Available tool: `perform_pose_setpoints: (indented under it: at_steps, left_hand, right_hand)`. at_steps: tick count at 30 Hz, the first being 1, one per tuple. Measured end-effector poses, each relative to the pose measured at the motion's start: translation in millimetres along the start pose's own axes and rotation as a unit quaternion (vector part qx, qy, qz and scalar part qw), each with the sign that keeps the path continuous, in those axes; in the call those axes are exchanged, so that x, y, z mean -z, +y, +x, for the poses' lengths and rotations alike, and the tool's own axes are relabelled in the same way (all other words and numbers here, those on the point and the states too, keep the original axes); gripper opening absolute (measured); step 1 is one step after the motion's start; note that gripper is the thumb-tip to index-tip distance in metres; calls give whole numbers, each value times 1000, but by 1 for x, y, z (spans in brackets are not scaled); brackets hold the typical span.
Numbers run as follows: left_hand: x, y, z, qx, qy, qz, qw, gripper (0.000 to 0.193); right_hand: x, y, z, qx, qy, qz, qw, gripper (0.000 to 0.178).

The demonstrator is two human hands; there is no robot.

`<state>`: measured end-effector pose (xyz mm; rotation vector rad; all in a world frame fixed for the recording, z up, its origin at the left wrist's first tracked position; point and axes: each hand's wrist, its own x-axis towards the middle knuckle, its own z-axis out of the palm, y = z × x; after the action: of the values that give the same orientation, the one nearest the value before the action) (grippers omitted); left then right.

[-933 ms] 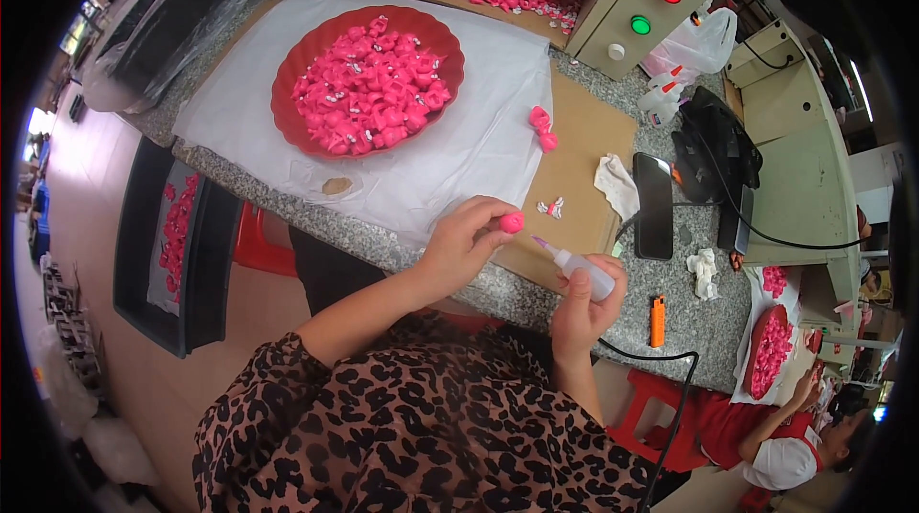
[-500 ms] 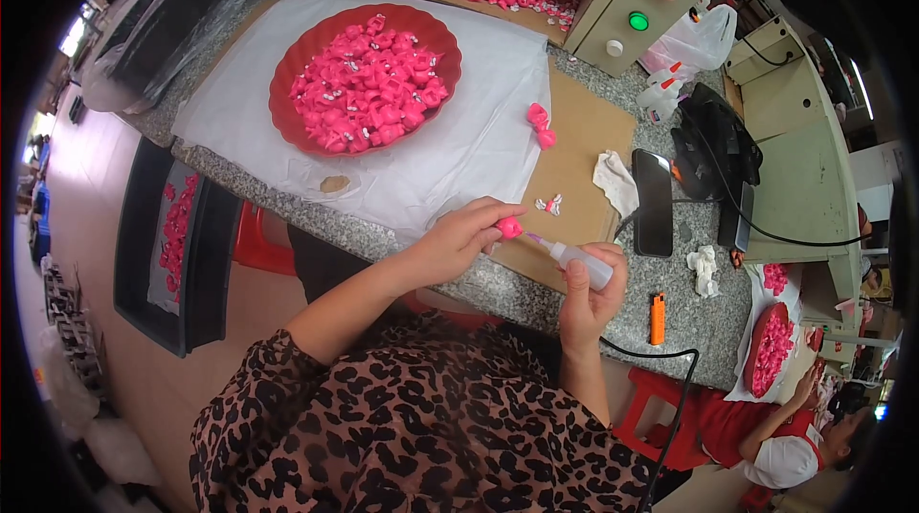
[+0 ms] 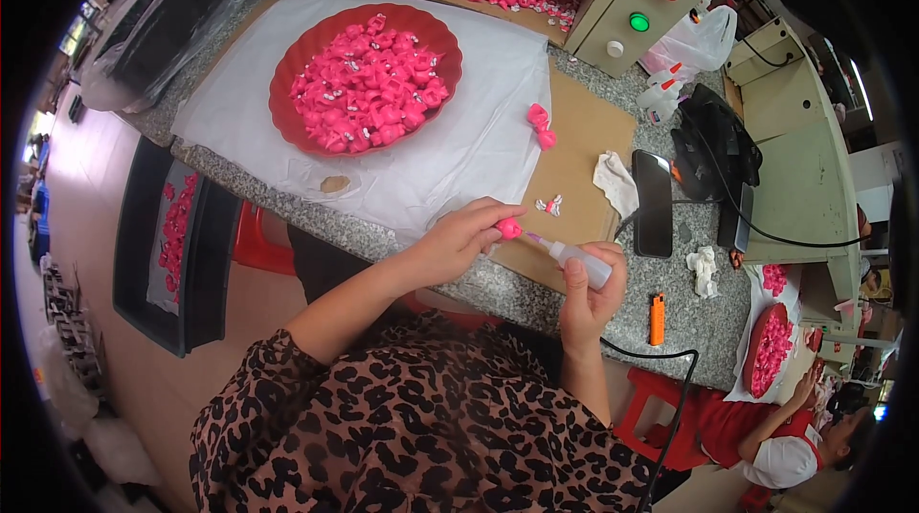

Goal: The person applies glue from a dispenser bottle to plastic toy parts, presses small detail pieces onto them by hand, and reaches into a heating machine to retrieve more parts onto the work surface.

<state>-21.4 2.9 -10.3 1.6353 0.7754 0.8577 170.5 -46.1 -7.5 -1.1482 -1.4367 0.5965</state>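
Between the fingertips of my left hand (image 3: 462, 237) is a small pink figure (image 3: 508, 228), held above the table's near edge. My right hand (image 3: 592, 295) is wrapped round a translucent squeeze bottle (image 3: 580, 265) with a thin nozzle. The nozzle points left at the pink figure, its tip close beside it; I cannot tell whether they touch. Just beyond, small white-and-pink pieces (image 3: 549, 205) lie on the brown cardboard (image 3: 580, 151). Two joined pink pieces (image 3: 541, 125) rest farther back at the edge of the white paper (image 3: 488, 121).
A red scalloped bowl (image 3: 284, 118) holds a heap of pink figures. To the right are a white cloth (image 3: 616, 184), a black phone (image 3: 653, 205), an orange lighter (image 3: 657, 320), crumpled tissue (image 3: 702, 271) and white bottles (image 3: 661, 100). Behind stands a machine with lit buttons (image 3: 638, 22). A co-worker (image 3: 766, 441) sits at right.
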Motion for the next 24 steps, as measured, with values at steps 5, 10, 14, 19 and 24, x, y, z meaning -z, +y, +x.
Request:
perform_pose_setpoints:
  at_steps: [5, 10, 14, 19, 24]
  left_hand:
    - [1, 3, 1, -8, -2, 24, 1000, 34]
    - [0, -1, 0, -17, 6, 24, 1000, 34]
    - [-1, 0, -1, 8, 15, -10, 1000, 32]
    - [-1, -2, -1, 2, 17, -5, 1000, 31]
    - [-2, -3, -1, 3, 24, -5, 1000, 29]
  right_hand:
    - [0, -1, 0, 15, -6, -15, 1000, 16]
    - [0, -2, 0, 22, -3, -21, 1000, 16]
    - [0, -2, -3, 24, -3, -32, 999, 16]
    - [-1, 0, -5, 21, 4, -31, 999, 16]
    - [-3, -1, -6, 21, 8, -32, 999, 16]
